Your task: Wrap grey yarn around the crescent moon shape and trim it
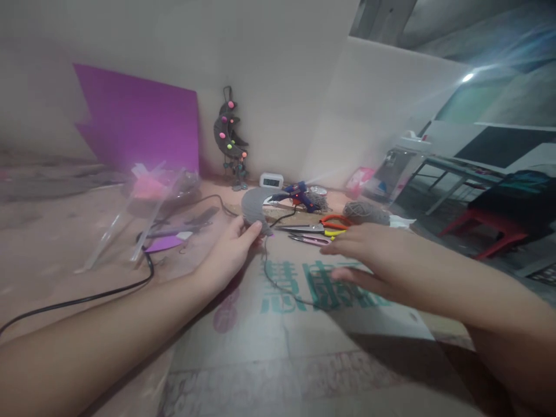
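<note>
My left hand (234, 249) is closed on the lower end of a crescent (252, 204) wrapped in grey yarn, thumb on top. Part of its inner edge shows white. A loose grey yarn strand (278, 286) trails from it across the cardboard (243, 353) toward me. My right hand (369, 255) hovers over the cardboard, fingers stretched and apart, with nothing visible in it. Just beyond its fingertips lie scissors (304, 229) with orange and yellow handles and a pair of thread snips (308, 240). A ball of grey yarn (365, 212) rests behind that hand.
A blue glue gun (306, 197) and white digital clock (271, 180) stand near the wall. A finished-looking moon hanging (228, 136) with pompoms leans there. Left are a purple sheet (143, 124), clear glue sticks (152, 220) and a black cable (87, 298). A plastic jar (393, 168) stands right.
</note>
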Available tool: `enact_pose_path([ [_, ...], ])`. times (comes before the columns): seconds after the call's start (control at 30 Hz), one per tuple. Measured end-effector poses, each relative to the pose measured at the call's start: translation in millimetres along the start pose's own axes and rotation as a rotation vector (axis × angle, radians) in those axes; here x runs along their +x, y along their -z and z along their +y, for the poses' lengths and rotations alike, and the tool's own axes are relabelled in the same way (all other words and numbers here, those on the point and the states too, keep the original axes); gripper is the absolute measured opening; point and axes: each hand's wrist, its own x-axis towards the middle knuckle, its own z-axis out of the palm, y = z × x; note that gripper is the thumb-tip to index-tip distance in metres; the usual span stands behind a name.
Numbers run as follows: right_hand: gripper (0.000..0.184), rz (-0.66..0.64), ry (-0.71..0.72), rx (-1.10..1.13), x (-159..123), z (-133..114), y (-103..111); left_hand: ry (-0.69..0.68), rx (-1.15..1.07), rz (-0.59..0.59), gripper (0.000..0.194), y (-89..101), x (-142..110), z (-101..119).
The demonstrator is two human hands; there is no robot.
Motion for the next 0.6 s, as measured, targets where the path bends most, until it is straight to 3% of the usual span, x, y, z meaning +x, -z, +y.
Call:
enact_pose_path([
  [0.07,0.020,-0.120,0.012,-0.141,13,20,-6,-0.027,0.011,-0.047,0.019,0.0,0,-2],
  [0.33,0.041,-0.128,-0.274,-0.129,39,102,-42,-0.077,0.108,-0.093,0.018,-0.5,-1,-2],
  [0.6,0.058,-0.017,-0.307,-0.021,53,116,-65,-0.089,0.093,-0.119,0.022,0.2,2,-9],
])
